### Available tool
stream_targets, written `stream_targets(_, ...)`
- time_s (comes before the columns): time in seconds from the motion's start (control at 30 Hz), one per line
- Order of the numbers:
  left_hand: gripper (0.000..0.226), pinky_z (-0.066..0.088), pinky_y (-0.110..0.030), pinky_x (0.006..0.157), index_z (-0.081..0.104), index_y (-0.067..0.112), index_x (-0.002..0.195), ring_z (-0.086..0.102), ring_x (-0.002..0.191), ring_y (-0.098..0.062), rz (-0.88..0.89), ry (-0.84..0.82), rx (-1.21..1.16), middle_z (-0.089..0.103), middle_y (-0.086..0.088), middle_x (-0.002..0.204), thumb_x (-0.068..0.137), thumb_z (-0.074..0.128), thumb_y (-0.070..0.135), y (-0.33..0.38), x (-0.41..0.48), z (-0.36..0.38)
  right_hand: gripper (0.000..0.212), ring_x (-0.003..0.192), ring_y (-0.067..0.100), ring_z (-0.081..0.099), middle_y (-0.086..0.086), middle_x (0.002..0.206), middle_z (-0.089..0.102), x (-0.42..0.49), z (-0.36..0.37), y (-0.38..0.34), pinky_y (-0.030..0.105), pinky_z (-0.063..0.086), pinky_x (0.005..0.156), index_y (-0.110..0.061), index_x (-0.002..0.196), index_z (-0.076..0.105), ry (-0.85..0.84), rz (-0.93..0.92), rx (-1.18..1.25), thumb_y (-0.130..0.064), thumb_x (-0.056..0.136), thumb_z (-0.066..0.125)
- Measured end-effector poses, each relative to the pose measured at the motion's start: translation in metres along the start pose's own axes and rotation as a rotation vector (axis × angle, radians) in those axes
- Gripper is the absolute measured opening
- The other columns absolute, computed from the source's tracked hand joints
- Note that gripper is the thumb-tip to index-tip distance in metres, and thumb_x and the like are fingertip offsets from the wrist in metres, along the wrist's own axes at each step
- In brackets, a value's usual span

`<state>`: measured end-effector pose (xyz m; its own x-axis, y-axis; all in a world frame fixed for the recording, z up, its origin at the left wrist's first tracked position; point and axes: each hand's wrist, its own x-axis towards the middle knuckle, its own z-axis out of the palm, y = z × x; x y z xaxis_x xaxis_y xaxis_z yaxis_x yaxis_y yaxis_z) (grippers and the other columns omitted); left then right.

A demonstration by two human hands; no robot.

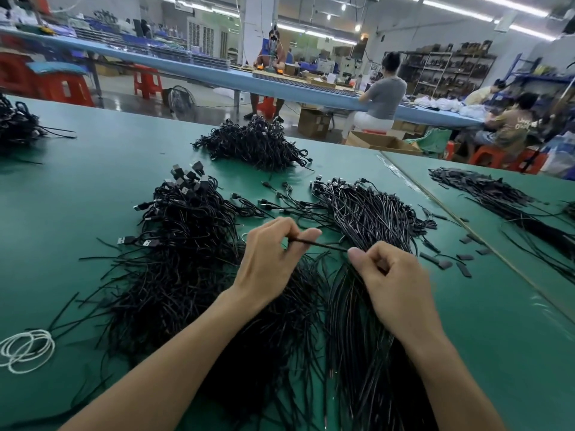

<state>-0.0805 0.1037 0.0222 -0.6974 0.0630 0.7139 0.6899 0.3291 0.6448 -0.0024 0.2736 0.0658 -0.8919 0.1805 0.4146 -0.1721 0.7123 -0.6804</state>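
I see the left hand point(267, 259) and the right hand point(395, 284) each pinching one end of a short black cable point(320, 245), held just above the green counter point(93, 181) at near centre. The fingers point(306, 237) of both hands are curled narrow round it. A tangled pile with USB plugs point(186, 244) crowds the left and a straighter bundle point(367, 213) the right. A third heap point(255, 144) lies far. White loops point(28, 349) lie near left, and black tabs point(463, 269) lie to the right.

White loops point(26, 349) on green table point(93, 188), red stools point(67, 88) beyond
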Motion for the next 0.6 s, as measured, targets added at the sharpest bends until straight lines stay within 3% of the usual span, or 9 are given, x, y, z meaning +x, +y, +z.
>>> stream_targets(0.13, 0.042, 0.03, -0.023, 0.041, 0.041, 0.022, 0.06, 0.033, 0.045, -0.009, 0.048, 0.159, -0.103, 0.036, 0.009, 0.051, 0.087, 0.068, 0.038, 0.022, 0.004, -0.002, 0.04, 0.044, 0.006, 0.038, -0.009, 0.048, 0.045, 0.0, -0.002, 0.001, 0.013, 0.029, 0.04, -0.023, 0.062, 0.042, 0.174, -0.101, -0.005, -0.037, 0.094, 0.059)
stream_targets(0.23, 0.026, 0.031, -0.021, 0.037, 0.05, 0.023, 0.069, 0.038, 0.045, -0.008, 0.039, 0.228, -0.153, 0.044, 0.011, 0.057, 0.087, 0.065, 0.034, 0.03, 0.018, -0.021, 0.038, 0.043, 0.007, 0.038, -0.007, 0.05, 0.042, 0.008, -0.01, 0.012, 0.015, 0.03, 0.041, -0.017, 0.066, 0.044, 0.3, -0.029, -0.002, -0.035, 0.098, 0.056)
stream_targets(0.3, 0.022, 0.029, -0.016, 0.038, 0.054, 0.025, 0.072, 0.04, 0.045, -0.008, 0.048, 0.277, -0.066, 0.048, 0.011, 0.057, 0.089, 0.067, 0.033, 0.029, 0.026, -0.041, 0.039, 0.047, 0.012, 0.039, -0.001, 0.054, 0.047, 0.014, -0.017, 0.024, 0.025, 0.033, 0.046, -0.012, 0.071, 0.049, 0.332, 0.097, -0.011, -0.039, 0.098, 0.054)
stream_targets(0.37, 0.032, 0.027, -0.014, 0.042, 0.058, 0.018, 0.067, 0.042, 0.045, -0.01, 0.025, 0.281, 0.062, 0.048, 0.01, 0.053, 0.091, 0.069, 0.037, 0.025, 0.03, -0.057, 0.038, 0.049, 0.017, 0.042, 0.001, 0.056, 0.05, 0.018, -0.021, 0.035, 0.028, 0.034, 0.047, -0.013, 0.072, 0.051, 0.294, 0.147, -0.048, -0.04, 0.098, 0.055)
stream_targets(0.47, 0.052, 0.027, -0.014, 0.043, 0.053, 0.02, 0.059, 0.039, 0.04, -0.008, -0.054, 0.117, 0.276, 0.045, 0.011, 0.048, 0.095, 0.053, 0.058, 0.019, 0.029, -0.067, 0.033, 0.05, 0.012, 0.047, 0.0, 0.059, 0.057, 0.017, -0.017, 0.038, 0.013, 0.04, 0.045, -0.017, 0.07, 0.053, 0.047, 0.165, -0.198, -0.034, 0.098, 0.059)
stream_targets(0.5, 0.057, 0.027, -0.017, 0.041, 0.052, 0.02, 0.058, 0.037, 0.037, -0.007, -0.076, 0.017, 0.351, 0.046, 0.01, 0.047, 0.095, 0.044, 0.063, 0.018, 0.027, -0.068, 0.026, 0.059, 0.011, 0.054, 0.001, 0.07, 0.064, 0.015, -0.013, 0.037, 0.01, 0.045, 0.056, -0.019, 0.078, 0.06, -0.075, 0.182, -0.318, -0.036, 0.098, 0.058)
stream_targets(0.53, 0.06, 0.027, -0.02, 0.04, 0.053, 0.019, 0.059, 0.036, 0.035, -0.004, -0.084, -0.09, 0.418, 0.048, 0.009, 0.048, 0.094, 0.038, 0.065, 0.016, 0.024, -0.068, 0.022, 0.078, 0.012, 0.062, 0.001, 0.092, 0.07, 0.013, -0.009, 0.033, 0.016, 0.051, 0.077, -0.021, 0.097, 0.065, -0.186, 0.181, -0.498, -0.041, 0.098, 0.056)
stream_targets(0.57, 0.058, 0.028, -0.021, 0.039, 0.055, 0.02, 0.061, 0.038, 0.035, -0.004, -0.081, -0.194, 0.48, 0.05, 0.009, 0.048, 0.093, 0.035, 0.063, 0.015, 0.021, -0.068, 0.033, 0.106, 0.014, 0.061, -0.002, 0.119, 0.067, 0.01, -0.005, 0.031, 0.027, 0.043, 0.105, -0.025, 0.123, 0.061, -0.285, 0.16, -0.661, -0.046, 0.098, 0.053)
stream_targets(0.6, 0.054, 0.029, -0.02, 0.04, 0.056, 0.02, 0.063, 0.041, 0.035, -0.004, -0.075, -0.297, 0.537, 0.051, 0.01, 0.049, 0.092, 0.033, 0.059, 0.016, 0.018, -0.067, 0.053, 0.133, 0.011, 0.044, -0.008, 0.142, 0.052, 0.007, 0.001, 0.03, 0.034, 0.02, 0.12, -0.029, 0.144, 0.044, -0.349, 0.099, -0.703, -0.052, 0.096, 0.052)
